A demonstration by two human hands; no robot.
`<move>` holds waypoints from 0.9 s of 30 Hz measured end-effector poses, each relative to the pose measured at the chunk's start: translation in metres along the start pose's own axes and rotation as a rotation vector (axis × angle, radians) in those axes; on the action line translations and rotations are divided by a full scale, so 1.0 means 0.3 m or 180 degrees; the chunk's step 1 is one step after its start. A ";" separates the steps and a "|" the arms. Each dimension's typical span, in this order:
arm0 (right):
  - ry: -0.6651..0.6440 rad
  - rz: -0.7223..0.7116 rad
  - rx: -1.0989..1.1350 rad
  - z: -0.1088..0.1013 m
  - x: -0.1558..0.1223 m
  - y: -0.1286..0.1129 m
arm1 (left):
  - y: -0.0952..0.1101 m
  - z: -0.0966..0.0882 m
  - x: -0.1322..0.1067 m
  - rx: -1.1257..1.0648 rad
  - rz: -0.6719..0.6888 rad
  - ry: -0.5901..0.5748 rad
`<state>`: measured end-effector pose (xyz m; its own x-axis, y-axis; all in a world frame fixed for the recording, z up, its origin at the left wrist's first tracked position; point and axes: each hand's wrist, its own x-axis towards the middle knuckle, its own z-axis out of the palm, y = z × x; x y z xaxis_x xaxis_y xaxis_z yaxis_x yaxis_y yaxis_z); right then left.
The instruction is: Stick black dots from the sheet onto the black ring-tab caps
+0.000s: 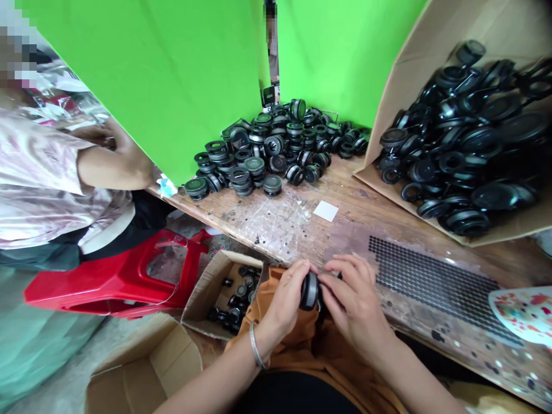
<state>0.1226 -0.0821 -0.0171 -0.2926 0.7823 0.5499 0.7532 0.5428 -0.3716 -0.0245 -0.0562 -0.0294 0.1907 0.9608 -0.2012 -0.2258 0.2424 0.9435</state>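
Note:
My left hand (pixel 284 302) is closed around a small black round lens part (pixel 309 291), held at the near edge of the worn wooden table (pixel 293 224). My right hand (pixel 356 299) meets it from the right, fingers pinched against the same part. A sheet of small black dot stickers (pixel 435 282) lies on the table just right of my hands. A heap of similar black round parts (pixel 276 146) is piled at the back of the table.
A tilted cardboard box (pixel 414 34) at the right holds many black parts (pixel 470 138). Green panels (pixel 172 75) stand behind. A small box with parts (pixel 207 287) and an empty carton (pixel 146 368) sit on the floor. A seated person (pixel 56 178) on a red stool (pixel 107 282) is at left.

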 end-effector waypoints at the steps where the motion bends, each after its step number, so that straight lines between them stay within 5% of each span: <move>1: 0.0065 -0.0066 -0.0043 0.003 -0.012 -0.011 | 0.002 0.004 0.001 -0.0028 0.0019 0.0045; 6: 0.0022 -0.0160 -0.0054 -0.019 -0.060 -0.020 | 0.016 0.024 -0.001 0.0041 -0.0115 -0.0034; 11: 0.0408 0.0784 -0.0021 -0.119 -0.108 0.173 | 0.029 0.034 0.002 -0.0191 -0.0627 -0.0103; 16: -0.0499 0.1486 -0.0229 -0.136 -0.155 0.360 | 0.035 0.039 0.020 -0.0418 -0.0712 0.0185; 27: -0.1255 0.1342 -0.0500 -0.108 -0.111 0.389 | 0.030 0.048 0.026 -0.0356 -0.0424 0.0383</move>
<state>0.2394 -0.0546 -0.0545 -0.1233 0.9912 0.0487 0.9211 0.1326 -0.3660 -0.0112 -0.0486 -0.0186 0.1120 0.9268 -0.3585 -0.3120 0.3753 0.8728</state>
